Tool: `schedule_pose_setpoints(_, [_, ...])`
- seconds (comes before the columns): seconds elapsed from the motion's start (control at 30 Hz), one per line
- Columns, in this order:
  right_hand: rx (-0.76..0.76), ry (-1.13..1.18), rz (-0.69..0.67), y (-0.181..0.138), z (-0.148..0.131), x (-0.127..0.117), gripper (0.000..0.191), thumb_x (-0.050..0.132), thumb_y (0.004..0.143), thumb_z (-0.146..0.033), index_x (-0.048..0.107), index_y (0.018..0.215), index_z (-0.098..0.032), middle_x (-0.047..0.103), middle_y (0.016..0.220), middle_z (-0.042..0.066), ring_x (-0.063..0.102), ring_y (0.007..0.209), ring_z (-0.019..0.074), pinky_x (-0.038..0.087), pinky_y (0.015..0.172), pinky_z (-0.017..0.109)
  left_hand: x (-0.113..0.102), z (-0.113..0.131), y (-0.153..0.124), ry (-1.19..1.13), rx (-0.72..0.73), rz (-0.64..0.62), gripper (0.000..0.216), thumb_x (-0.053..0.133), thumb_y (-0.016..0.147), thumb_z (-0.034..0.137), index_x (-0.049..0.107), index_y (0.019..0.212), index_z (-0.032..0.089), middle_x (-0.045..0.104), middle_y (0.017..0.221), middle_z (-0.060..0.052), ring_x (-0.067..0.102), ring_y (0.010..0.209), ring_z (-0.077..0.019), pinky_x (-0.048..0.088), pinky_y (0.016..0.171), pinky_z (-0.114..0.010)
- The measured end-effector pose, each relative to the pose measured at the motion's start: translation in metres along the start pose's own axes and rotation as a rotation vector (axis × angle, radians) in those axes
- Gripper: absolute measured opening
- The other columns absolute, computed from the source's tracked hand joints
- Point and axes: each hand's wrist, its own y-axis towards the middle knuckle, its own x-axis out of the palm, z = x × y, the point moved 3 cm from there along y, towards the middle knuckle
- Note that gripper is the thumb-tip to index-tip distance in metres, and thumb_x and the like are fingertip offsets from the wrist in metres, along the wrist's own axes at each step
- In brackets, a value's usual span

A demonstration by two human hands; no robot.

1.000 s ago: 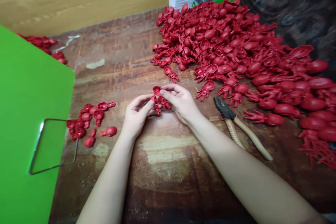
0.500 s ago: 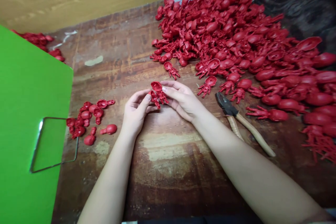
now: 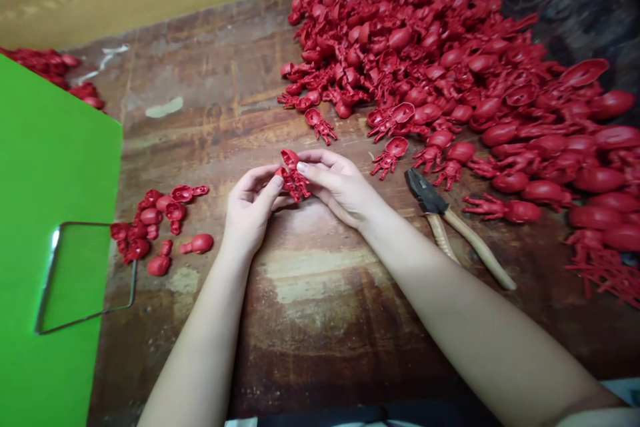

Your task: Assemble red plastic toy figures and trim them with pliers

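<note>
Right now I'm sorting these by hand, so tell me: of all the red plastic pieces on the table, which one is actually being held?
The red piece pinched between the left hand and right hand; every other one lies on the table.

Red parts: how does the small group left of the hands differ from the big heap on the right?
The small group holds about a dozen pieces; the big heap holds hundreds. The small group lies flat in one layer; the big heap is stacked and covers the table's far right side. Small-group pieces look like separate rounded shells; many heap pieces still carry branching sprue legs. Both are the same red plastic on the same table.
</note>
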Motion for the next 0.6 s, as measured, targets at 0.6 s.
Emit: schedule_pose_setpoints(0.6, [-0.010, -0.067, -0.017, 0.0006, 0.0001, -0.0009, 0.048, 0.106, 0.061, -0.046, 0.080, 0.095, -0.025, 0.082, 0.093, -0.001, 0.076, 0.090, 0.0165, 0.065, 0.091, 0.033, 0.0034, -0.0015, -0.0009, 0.066, 0.054, 0.023, 0.042, 0.096, 0.076, 0.052, 0.081, 0.102, 0.023, 0.084, 0.101, -0.005, 0.084, 0.087, -0.0227, 0.071, 0.070, -0.031])
